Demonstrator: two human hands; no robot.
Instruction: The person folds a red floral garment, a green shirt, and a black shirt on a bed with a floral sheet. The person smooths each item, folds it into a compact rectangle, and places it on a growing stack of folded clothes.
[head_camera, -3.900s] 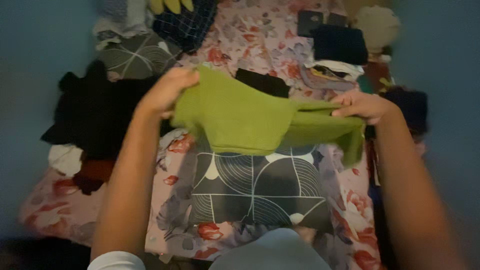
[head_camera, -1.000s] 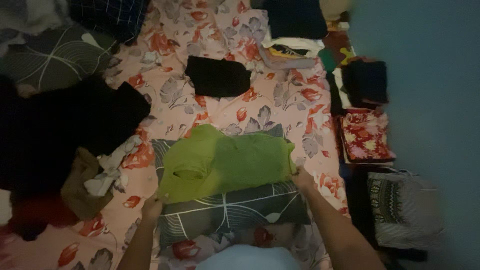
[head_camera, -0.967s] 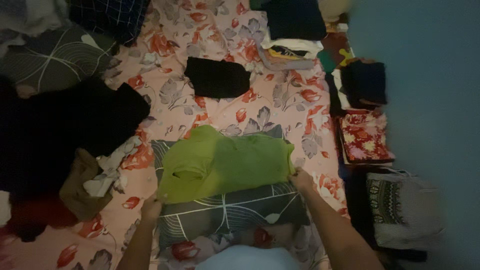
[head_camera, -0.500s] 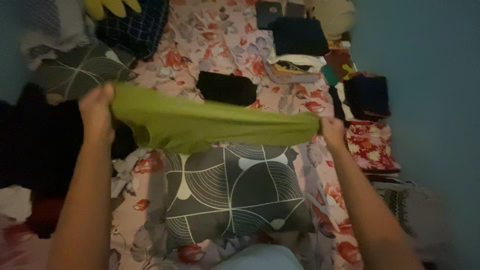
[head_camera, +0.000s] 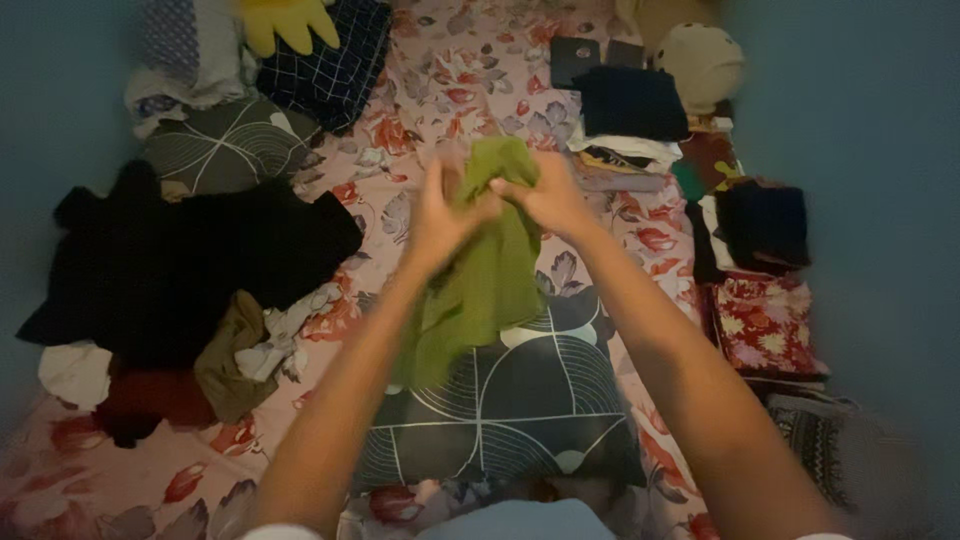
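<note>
A green garment (head_camera: 486, 270) hangs doubled over in the air above a dark pillow with white curved lines (head_camera: 510, 400). My left hand (head_camera: 438, 213) and my right hand (head_camera: 540, 192) meet at its top edge, both gripping the cloth, fingers almost touching. The garment's lower end drapes down onto the pillow in front of me.
The bed has a pink floral sheet (head_camera: 440, 90). A heap of black and mixed clothes (head_camera: 170, 270) lies at left. Folded stacks (head_camera: 630, 115) sit at the far right, with a red floral cloth (head_camera: 765, 325) beside them. A second patterned pillow (head_camera: 225, 145) is at upper left.
My hands, spread wide with the green garment stretched between them half a second ago, have come together, folding it in half so it hangs down.
</note>
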